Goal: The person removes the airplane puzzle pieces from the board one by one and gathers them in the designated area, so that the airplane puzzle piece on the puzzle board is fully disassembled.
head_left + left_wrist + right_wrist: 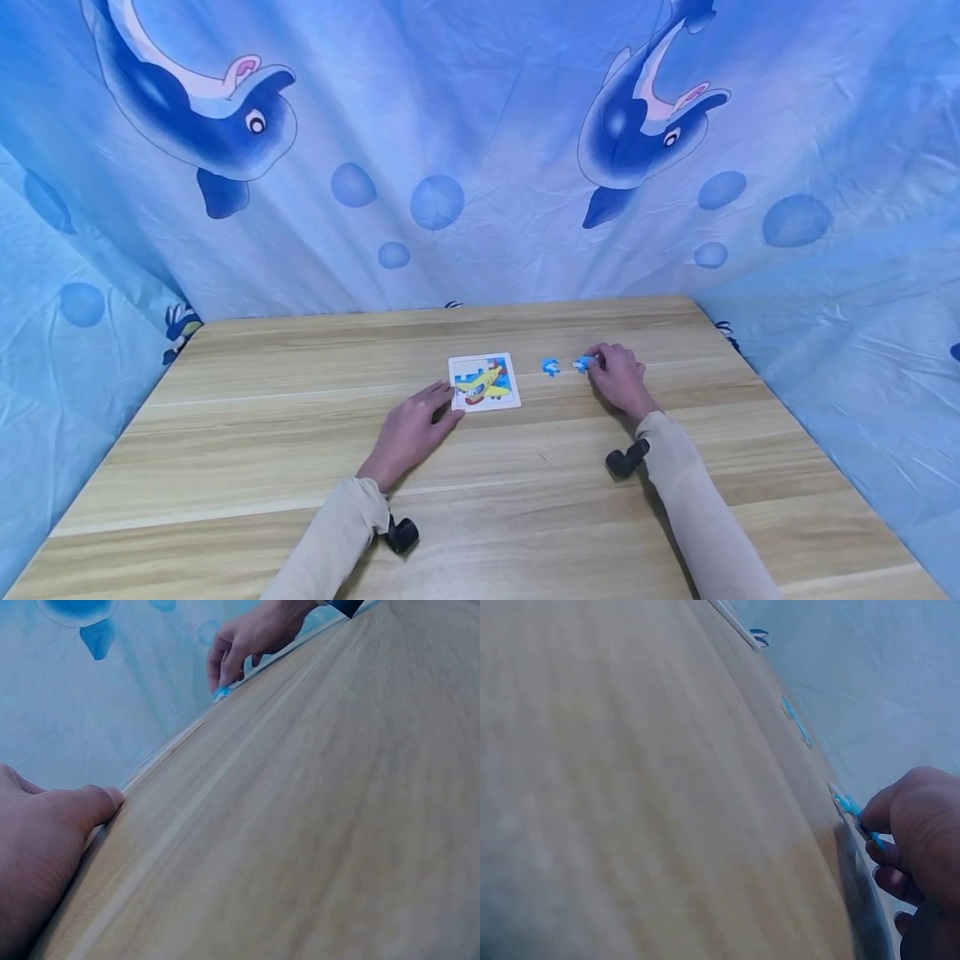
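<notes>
A small square jigsaw puzzle (495, 407) with a white border and a yellow airplane picture lies flat near the middle of the table. My left hand (412, 425) rests at its lower left corner, the thumb and fingertips touching the edge. To the right of the puzzle, my right hand (618, 382) pinches a blue puzzle piece (845, 802) between thumb and fingers, low over the tabletop; whether it touches the wood I cannot tell. Between that piece and the board lies a second blue puzzle piece (550, 366). Gaps show in the upper part of the airplane picture.
The wood-grain table (525, 500) reaches back to a blue curtain (495, 267) printed with dolphins and bubbles, which also hangs at both sides. A black wrist camera (401, 535) sits on the left sleeve, another wrist camera (626, 460) on the right.
</notes>
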### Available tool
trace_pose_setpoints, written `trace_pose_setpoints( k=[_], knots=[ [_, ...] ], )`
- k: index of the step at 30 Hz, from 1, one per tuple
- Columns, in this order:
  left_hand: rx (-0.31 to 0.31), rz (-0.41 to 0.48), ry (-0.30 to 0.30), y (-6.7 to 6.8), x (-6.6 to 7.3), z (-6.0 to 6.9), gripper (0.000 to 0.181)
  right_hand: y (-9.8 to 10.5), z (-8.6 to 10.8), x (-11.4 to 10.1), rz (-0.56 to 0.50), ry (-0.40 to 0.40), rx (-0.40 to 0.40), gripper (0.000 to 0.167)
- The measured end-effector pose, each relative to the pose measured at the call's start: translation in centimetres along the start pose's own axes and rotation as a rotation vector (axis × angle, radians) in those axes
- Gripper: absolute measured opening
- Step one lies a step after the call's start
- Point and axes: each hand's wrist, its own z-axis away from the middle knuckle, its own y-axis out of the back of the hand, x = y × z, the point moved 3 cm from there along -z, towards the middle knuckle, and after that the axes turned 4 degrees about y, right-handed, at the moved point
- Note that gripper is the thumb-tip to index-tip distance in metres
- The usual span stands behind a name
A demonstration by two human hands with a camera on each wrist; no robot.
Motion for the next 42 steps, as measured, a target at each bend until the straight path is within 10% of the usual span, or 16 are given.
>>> trace_pose_setpoints(
  k=[17,42],
  knots=[
    [0.0,0.003,0.006,0.1,0.0,-0.1,0.045,0.1,-0.1,-0.3,0.014,0.03,0.044,0.018],
    [0.026,0.004,-0.02,0.1,0.0,0.1,0.044,-5.3,-1.1,-8.2,-0.129,0.232,-0.034,0.02]
  ],
)
